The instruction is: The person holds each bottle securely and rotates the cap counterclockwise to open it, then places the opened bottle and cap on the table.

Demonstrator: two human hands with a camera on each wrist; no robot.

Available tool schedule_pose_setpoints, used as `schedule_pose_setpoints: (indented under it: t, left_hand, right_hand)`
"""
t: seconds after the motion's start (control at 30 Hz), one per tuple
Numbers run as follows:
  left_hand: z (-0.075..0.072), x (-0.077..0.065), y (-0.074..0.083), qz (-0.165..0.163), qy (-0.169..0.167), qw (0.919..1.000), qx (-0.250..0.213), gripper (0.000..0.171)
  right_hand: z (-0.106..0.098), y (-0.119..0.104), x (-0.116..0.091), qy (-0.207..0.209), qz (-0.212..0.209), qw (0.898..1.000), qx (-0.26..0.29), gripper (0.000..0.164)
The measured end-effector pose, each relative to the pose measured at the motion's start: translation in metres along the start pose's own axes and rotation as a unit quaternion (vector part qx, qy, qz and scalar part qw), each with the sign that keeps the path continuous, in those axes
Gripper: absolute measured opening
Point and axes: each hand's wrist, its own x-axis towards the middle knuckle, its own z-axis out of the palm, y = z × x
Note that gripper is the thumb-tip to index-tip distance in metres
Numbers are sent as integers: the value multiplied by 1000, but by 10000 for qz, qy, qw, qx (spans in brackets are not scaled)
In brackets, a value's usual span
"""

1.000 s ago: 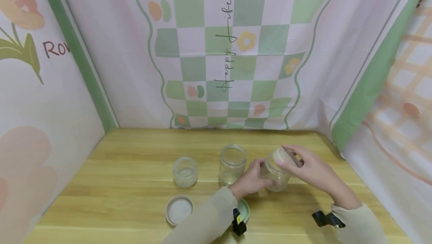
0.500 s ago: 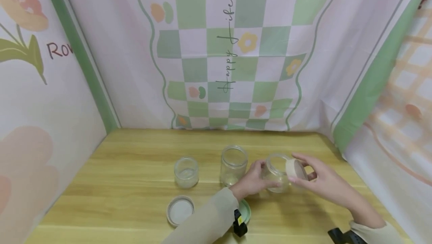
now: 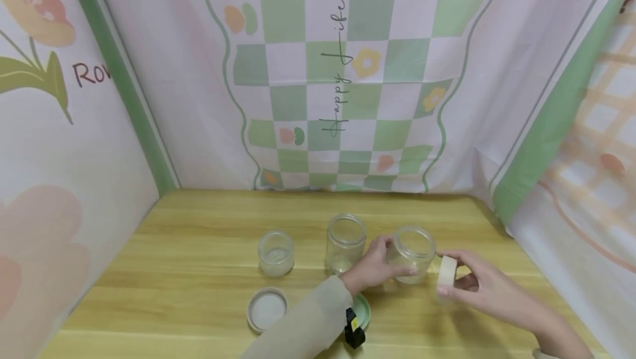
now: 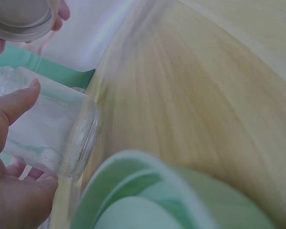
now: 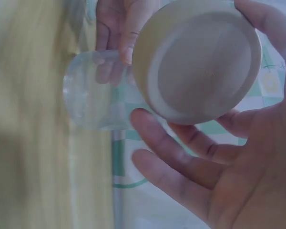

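My left hand grips a clear jar on the right side of the table, thumb and fingers around its wall. The jar's mouth is uncovered. Just right of it, my right hand pinches a cream lid on edge, apart from the jar. In the right wrist view the lid shows its flat round top, held between thumb and fingers. The left wrist view shows the lid's hollow underside above the jar.
A taller open jar stands left of my left hand, and a short open jar farther left. A pale lid lies in front of it. A green lid is partly hidden by my left wrist. A patterned curtain borders the table.
My right hand has lifted the cream lid off the jar's mouth and moved it right and toward me, turning it on edge. The left hand keeps its hold on the jar.
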Motion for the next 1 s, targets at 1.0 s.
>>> schedule_pose_setpoints:
  t: [1.0]
  left_hand:
    - [0,-1,0,-39,12,9999,158,81]
  right_hand:
    - [39,54,-16,-898,-758,9918,499,77]
